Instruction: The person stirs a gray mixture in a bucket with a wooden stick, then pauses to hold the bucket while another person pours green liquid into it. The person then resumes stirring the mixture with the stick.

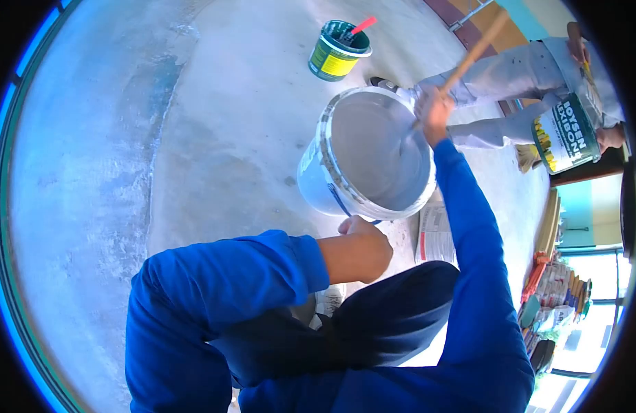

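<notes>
A large white bucket [316, 180] stands on the floor in front of me, holding a smooth grey mixture [376, 148]. My right hand [436, 113] is closed around a long wooden stick [473, 56] at the bucket's far right rim. The stick's lower end dips into the mixture, where the surface looks streaked; its tip is hidden. At the near side of the bucket, my left hand [363, 249] is a fist on the dark bucket handle [340, 201]. Most of its fingers are turned away from view.
A green paint pail [334, 63] with a red-handled tool stands beyond the bucket. At right, another person [517, 76] holds a Boysen Flexibond pail [564, 136]. A printed bag [435, 234] lies beside the bucket; stacked materials [559, 292] fill the far right.
</notes>
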The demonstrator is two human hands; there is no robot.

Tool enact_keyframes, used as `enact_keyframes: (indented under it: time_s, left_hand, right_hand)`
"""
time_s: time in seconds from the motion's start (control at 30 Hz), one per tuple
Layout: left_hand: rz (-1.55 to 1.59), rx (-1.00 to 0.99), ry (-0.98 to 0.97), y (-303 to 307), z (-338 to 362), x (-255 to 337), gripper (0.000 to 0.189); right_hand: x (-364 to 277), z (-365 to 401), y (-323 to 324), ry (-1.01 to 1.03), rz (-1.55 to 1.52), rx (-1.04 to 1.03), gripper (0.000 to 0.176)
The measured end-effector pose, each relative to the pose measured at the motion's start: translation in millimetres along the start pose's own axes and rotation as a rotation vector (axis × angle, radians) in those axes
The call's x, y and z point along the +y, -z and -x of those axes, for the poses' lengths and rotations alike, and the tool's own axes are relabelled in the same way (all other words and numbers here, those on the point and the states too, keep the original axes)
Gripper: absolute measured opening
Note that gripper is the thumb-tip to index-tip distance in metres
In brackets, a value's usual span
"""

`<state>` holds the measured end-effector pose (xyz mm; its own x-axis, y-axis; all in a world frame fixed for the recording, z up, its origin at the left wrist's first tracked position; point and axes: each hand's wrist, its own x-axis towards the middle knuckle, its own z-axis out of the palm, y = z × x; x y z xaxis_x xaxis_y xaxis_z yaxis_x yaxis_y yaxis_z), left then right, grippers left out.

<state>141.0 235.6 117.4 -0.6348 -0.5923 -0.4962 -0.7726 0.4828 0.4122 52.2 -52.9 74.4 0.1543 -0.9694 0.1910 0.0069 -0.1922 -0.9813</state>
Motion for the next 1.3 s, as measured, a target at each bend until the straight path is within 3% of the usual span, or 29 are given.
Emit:
enact_keyframes:
  time_s: [0.07,0.13,0.2,0.23,0.27,0.4,0.47,0.6,0.67,0.77,0.87,0.97,1.03,1.13,1.23,1.3]
  left_hand:
    - [0.006,0.021,-0.008,-5,-2,3,0.03]
    - [0.021,-0.015,0.005,2,3,6,0.03]
    - [0.03,-0.02,0.025,4,-1,8,0.029]
    - [0.046,-0.02,0.021,11,4,7,0.029]
    - [0.04,0.008,0.002,8,-2,2,0.029]
    - [0.03,0.063,-0.021,5,0,-4,0.028]
    - [0.044,0.079,-0.005,2,5,-7,0.027]
    - [0.062,0.063,-0.008,-1,6,-10,0.027]
    - [0.056,0.065,-0.005,-6,4,-9,0.026]
    - [0.066,0.074,0.014,-2,10,-7,0.025]
    - [0.071,0.07,0.008,-5,4,-6,0.025]
    - [0.088,0.045,0.019,-5,-2,-7,0.026]
    - [0.086,0.035,0.019,5,7,-12,0.026]
    - [0.081,0.09,-0.006,0,2,-12,0.026]
    - [0.093,0.07,-0.003,-1,6,-12,0.026]
    - [0.076,0.054,0.012,1,8,-10,0.025]
  right_hand:
    - [35,-39,-49,0.282,-0.013,0.079,0.026]
    - [23,-19,-106,0.293,-0.113,0.101,0.023]
    - [15,26,-133,0.119,-0.237,-0.063,0.024]
    - [18,47,-132,0.112,-0.121,-0.182,0.027]
    - [-5,82,-128,0.012,-0.288,-0.35,0.029]
    - [-23,115,-47,-0.382,-0.269,-0.385,0.034]
    - [-19,107,-6,-0.353,-0.134,-0.49,0.032]
    - [-21,46,-20,-0.148,0.067,-0.126,0.027]
    - [-6,9,-49,0.05,0.027,-0.034,0.027]
    - [14,-25,-94,0.13,-0.101,0.116,0.028]
    - [8,32,-124,-0.061,-0.327,-0.128,0.03]
    - [-1,74,-90,-0.316,-0.47,-0.431,0.032]
    - [-18,94,-55,-0.432,-0.347,-0.402,0.033]
    - [-10,86,-6,-0.339,-0.12,-0.466,0.032]
    - [-3,48,-16,-0.141,0.105,-0.177,0.031]
    - [7,14,-43,0.041,0.105,-0.116,0.031]
